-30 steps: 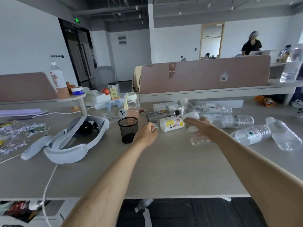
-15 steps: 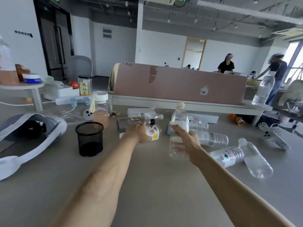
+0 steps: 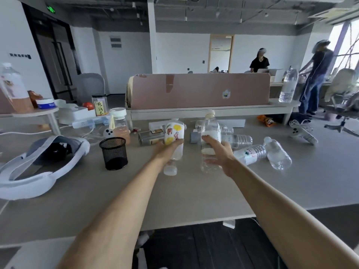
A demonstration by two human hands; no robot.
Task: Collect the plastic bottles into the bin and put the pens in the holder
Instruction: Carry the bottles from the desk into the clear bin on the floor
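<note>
**Both hands holding bottles above the surface**

The left hand [image 3: 167, 150] is closed around a bottle with a printed label [image 3: 174, 141], held upright above the surface [image 3: 194, 191]. The right hand [image 3: 218, 150] is closed around a clear bottle [image 3: 210, 133], also upright, cap at the top. The two held bottles are side by side, apart. A black mesh holder [image 3: 114, 153] stands on the surface to the left of the left hand. Further bottles lie on their sides: a pair [image 3: 264, 153] to the right of the right hand and more [image 3: 238, 140] just beyond it. A white headset [image 3: 41, 166] rests at the left. No bin and no pens can be identified.
</note>
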